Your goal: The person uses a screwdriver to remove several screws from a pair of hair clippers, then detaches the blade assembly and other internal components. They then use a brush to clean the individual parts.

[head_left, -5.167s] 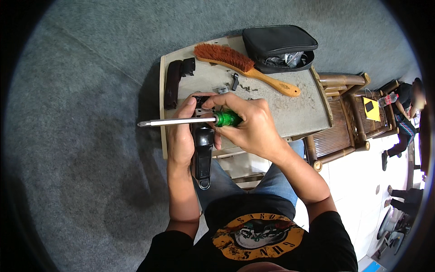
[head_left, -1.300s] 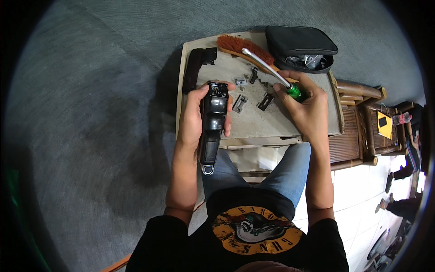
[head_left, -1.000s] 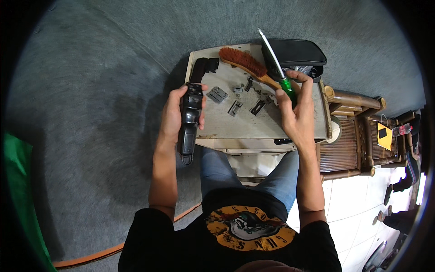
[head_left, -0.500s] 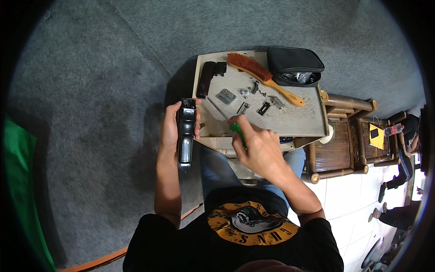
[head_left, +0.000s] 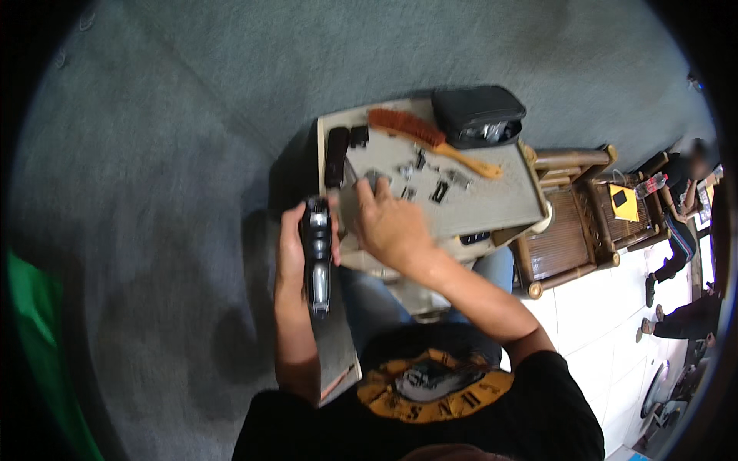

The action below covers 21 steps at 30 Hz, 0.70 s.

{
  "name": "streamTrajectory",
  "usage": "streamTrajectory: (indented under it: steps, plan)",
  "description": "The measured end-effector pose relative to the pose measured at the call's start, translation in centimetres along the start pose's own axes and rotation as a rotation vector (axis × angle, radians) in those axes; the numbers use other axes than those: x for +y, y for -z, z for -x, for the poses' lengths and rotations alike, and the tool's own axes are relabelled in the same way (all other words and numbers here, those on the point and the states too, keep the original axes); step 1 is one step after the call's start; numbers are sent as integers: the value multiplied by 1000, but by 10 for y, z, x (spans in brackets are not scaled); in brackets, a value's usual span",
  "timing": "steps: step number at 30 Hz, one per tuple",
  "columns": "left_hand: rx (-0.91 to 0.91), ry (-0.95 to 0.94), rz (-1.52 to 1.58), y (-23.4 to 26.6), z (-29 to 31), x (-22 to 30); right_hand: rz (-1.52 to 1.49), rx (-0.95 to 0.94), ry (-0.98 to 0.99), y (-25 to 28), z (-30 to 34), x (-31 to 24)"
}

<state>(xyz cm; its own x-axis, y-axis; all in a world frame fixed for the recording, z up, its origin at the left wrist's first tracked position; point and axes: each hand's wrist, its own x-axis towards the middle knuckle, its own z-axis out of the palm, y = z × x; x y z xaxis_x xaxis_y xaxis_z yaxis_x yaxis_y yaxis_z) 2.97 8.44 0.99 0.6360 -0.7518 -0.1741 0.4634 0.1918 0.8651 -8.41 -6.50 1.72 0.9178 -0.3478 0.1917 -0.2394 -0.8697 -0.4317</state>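
Observation:
My left hand (head_left: 289, 250) is wrapped round a black hair clipper (head_left: 318, 261) with shiny chrome-like sections. It stands upright beside the left edge of the tray-like table (head_left: 500, 207), its head end pointing away from me. My right hand (head_left: 396, 234) reaches over the table, index and middle fingers stretched out and apart. Their tips are at a grey metal clipper blade (head_left: 377, 178), which they partly cover. The thumb is hidden below the hand. Left of the fingers, a thin metal shaft (head_left: 351, 170) shows blurrily; the green screwdriver handle is out of sight.
A second dark clipper (head_left: 337, 157) lies at the table's left side. Several small metal parts (head_left: 440, 191) are scattered mid-table. Behind them lie a red-bristled brush (head_left: 461, 156) and a black zip case (head_left: 480, 115). Bamboo seats (head_left: 565, 238) stand to the right; people sit beyond.
My right hand has moved left across the table to the grey blade, and the green screwdriver handle no longer shows. My left hand still holds the clipper. The whole view has shifted slightly.

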Motion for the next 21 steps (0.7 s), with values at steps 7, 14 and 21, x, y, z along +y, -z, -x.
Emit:
streamTrajectory:
  steps: [7,14,21]
  plan:
    - [31,-23,-87,-3,-1,0,75,78,18,-17,-29,-4]
    - [55,-3,-152,-10,1,5,44,488,48,13,-21,30]
    - [11,-23,-208,-19,-5,7,255,372,13,84,18,154]
